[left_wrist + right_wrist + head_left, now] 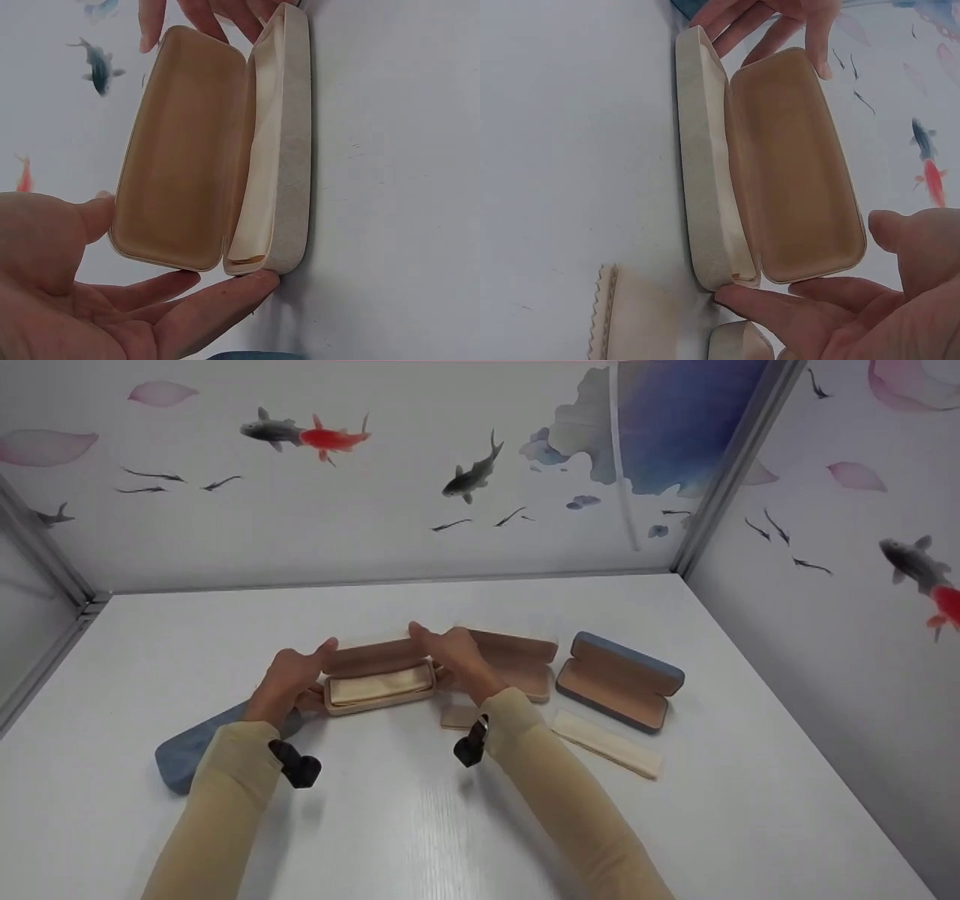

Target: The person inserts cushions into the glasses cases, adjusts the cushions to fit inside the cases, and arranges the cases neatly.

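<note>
A cream glasses case [379, 706] stands with its lid raised, its brown lining facing me. Inside the base lies a folded cream cloth [384, 684]. My left hand [289, 679] holds the case's left end, thumb at the lid's edge and fingers along the base, as the left wrist view shows the glasses case [292, 150] from that side. At the opposite end my right hand [456, 654] holds it likewise; in the right wrist view the right thumb is by the lid's rim and a finger touches the base's corner.
A blue case [196, 746], partly behind the left forearm, lies at left. Right of the hands sit another open case [521, 669] with pinkish lining and an open blue case [619, 690]. A folded cream cloth [609, 744] and a beige cloth [457, 717] lie in front of them.
</note>
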`<state>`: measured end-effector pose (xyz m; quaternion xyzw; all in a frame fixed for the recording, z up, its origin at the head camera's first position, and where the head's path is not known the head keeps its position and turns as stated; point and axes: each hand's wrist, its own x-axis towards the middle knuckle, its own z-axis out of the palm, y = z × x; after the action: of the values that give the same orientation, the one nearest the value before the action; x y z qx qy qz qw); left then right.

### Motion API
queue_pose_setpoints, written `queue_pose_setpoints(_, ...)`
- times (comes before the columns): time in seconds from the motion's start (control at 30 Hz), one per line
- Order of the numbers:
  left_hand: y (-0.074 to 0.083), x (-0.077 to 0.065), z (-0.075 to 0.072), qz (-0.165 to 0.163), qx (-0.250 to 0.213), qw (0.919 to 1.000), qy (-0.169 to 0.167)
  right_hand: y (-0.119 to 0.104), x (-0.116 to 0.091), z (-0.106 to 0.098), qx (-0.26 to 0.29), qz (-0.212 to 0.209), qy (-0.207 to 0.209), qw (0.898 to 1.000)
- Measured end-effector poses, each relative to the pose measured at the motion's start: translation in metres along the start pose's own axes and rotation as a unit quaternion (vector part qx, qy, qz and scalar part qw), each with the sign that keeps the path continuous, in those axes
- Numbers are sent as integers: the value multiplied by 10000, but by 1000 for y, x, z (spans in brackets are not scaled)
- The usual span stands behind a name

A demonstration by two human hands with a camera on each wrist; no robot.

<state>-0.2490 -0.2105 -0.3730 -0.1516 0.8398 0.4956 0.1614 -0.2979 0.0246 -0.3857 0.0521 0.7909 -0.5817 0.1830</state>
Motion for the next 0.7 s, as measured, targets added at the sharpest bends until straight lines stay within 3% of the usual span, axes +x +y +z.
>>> queue_pose_setpoints(0.13, -1, 1, 2, -88, -23, 9999, 64, 1, 1, 0, -167, -131, 57, 9998)
queue_pose_setpoints(0.27, -2, 1, 2, -159, -17, 9998, 86, 1, 3, -1, -224, 3, 13, 9997)
queue_pose_setpoints(0.5, -3, 1, 1, -94, -304, 9994, -117, -1, 8, -5, 134, 141, -253, 9995)
queue_pose_setpoints(0.7, 1, 1, 1, -192, 88, 9997, -146, -1, 8, -8, 230, 171, -375, 9989)
